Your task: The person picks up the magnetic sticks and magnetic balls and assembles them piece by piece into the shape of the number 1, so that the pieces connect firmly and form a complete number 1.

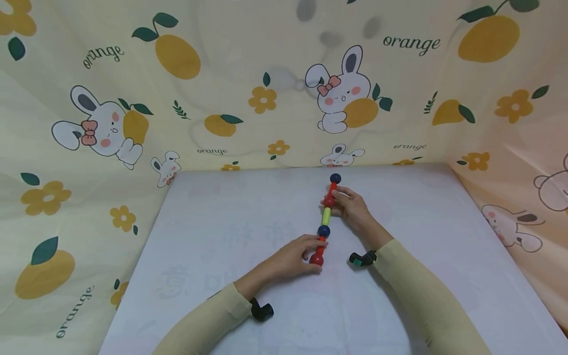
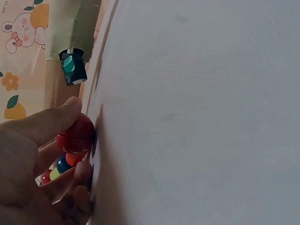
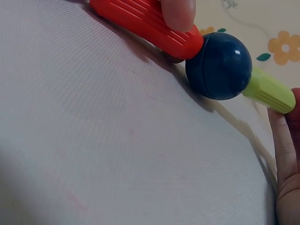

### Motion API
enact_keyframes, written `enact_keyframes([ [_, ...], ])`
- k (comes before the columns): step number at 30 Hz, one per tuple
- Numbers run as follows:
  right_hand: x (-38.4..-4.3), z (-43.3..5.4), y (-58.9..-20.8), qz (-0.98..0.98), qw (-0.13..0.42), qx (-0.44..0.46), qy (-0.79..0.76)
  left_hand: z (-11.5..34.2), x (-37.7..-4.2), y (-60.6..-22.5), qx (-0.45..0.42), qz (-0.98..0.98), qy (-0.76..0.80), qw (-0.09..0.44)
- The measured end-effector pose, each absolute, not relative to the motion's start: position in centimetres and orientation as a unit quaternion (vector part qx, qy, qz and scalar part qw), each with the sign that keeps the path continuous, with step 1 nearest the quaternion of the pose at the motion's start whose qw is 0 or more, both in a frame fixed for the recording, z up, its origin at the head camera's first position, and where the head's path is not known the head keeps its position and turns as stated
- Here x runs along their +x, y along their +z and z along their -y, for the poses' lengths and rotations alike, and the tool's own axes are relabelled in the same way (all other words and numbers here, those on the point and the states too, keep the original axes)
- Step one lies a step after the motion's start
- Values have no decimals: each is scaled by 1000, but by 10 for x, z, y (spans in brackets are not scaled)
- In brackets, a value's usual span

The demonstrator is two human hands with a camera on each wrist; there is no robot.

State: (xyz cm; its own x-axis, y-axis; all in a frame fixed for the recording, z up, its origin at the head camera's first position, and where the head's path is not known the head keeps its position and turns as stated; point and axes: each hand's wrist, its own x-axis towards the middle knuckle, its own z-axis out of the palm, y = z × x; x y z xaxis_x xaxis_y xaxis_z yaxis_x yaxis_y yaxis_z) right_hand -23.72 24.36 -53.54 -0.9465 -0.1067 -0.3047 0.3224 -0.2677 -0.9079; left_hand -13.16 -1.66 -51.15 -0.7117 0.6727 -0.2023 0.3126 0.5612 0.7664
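A straight chain of building balls and rods runs away from me across the table. From its far end come a dark blue ball (image 1: 335,178), a red rod (image 1: 332,188), a red ball (image 1: 329,201), a yellow-green rod (image 1: 326,216), a second dark blue ball (image 3: 219,66), another red rod (image 3: 150,26) and a nearer red ball (image 2: 76,134). My left hand (image 1: 290,256) grips the near end, thumb against the red ball and fingers over the red rod. Around the farther red ball and its red rod, my right hand (image 1: 355,212) pinches with thumb and fingers.
The white table (image 1: 213,212) meets a patterned cloth backdrop (image 1: 275,74) of rabbits and oranges behind and at both sides. Black wrist devices (image 1: 262,310) hang below both sleeves.
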Motion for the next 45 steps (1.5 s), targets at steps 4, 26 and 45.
enact_keyframes([
  [4, -237, -243, -535, -589, 136, 89, -791, 16, -133, -516, 285, -847, 375, 246],
  [26, -235, -243, -536, -567, 129, 99, -807, 16, -130, -517, 289, -834, 414, 223],
  [45, -238, -233, -530, -587, 144, 83, -792, 18, -122, -510, 271, -836, 424, 217],
])
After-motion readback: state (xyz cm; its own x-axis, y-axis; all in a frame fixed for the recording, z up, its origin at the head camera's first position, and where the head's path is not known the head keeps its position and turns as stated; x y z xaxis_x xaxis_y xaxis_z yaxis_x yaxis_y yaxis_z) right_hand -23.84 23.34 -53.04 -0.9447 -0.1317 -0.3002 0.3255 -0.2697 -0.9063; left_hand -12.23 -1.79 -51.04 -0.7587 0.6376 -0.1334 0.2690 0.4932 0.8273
